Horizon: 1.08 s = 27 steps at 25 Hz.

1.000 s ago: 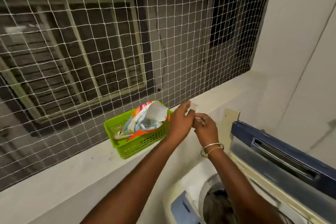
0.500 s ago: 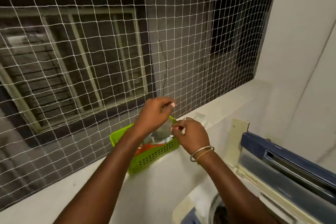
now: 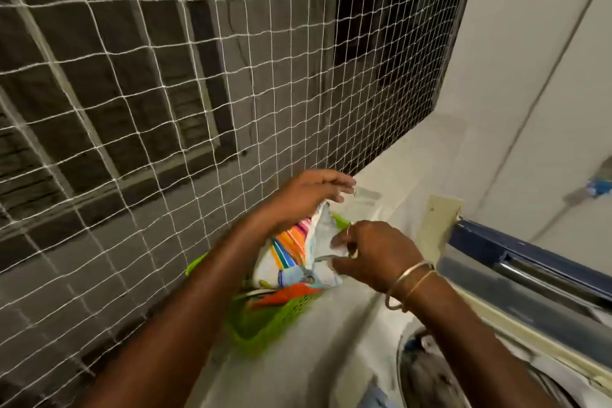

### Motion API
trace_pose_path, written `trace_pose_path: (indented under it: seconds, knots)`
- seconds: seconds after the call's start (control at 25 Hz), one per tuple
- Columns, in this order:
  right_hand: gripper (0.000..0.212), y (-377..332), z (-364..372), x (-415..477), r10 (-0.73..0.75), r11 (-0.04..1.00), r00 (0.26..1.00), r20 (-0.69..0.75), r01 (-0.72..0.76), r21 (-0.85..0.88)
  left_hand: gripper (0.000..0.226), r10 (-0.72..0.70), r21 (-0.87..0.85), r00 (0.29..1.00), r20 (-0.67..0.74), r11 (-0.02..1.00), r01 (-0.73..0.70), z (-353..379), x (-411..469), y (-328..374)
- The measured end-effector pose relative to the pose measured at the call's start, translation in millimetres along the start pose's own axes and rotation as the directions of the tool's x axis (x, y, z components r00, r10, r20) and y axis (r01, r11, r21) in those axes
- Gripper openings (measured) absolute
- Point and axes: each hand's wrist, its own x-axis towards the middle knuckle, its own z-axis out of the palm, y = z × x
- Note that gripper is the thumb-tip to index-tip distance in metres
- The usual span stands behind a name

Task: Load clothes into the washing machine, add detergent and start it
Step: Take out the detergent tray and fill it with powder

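We find the detergent packet point(image 3: 291, 252) standing in the green basket point(image 3: 275, 318) on the pale ledge point(image 3: 390, 209), its long axis rising up out of the basket, with the net point(image 3: 198, 76) behind the basket. Both hands meet at the packet's top. The right hand point(image 3: 377, 255) comes in from the side of the basket that faces the washing machine point(image 3: 427, 371), and its thumb and fingers pinch the silvery open mouth of the packet. The left hand point(image 3: 308, 195) lies over the packet from above the basket, fingers stretched loosely forward — whether it grips anything under the palm we cannot tell. The drum lies below the basket and to its right, under the raised lid point(image 3: 516, 252). We judge the right hand the nearer to it, so the coming move likely carries detergent down and rightward from the basket. The packet is thin, crinkly film, brightly striped outside and grey-silver inside, limp where it is open. The basket is stiff perforated plastic with straight walls, set close to the ledge's near edge.
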Motion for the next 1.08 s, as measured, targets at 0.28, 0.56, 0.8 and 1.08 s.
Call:
trace_pose_path:
  seconds: [0.28, 0.56, 0.8, 1.08]
  knots:
    - [0.02, -14.1, 2.7, 7.0, 0.121, 0.985, 0.993, -0.007, -0.121, -0.122, 0.033, -0.017, -0.033, 0.999, 0.04, 0.999, 0.019, -0.7, 16.8, -2.7]
    - [0.022, -13.8, 25.7, -1.2, -0.042, 0.996, 0.955, -0.292, 0.017, -0.087, 0.029, -0.067, 0.013, 0.993, -0.092, 0.998, 0.069, 2.1, 17.7, -4.5]
    - [0.014, -19.5, 27.7, -6.7, -0.38, 0.911, 0.851, -0.363, 0.277, -0.305, 0.026, -0.143, 0.028, 0.978, -0.153, 0.988, 0.149, 3.5, 16.1, -2.5]
    - [0.033, -38.2, 30.6, 13.5, -0.325, 0.943, 0.859, -0.397, 0.325, -0.069, 0.023, -0.11, -0.013, 0.978, -0.175, 0.994, 0.109, -7.6, 10.2, -3.0]
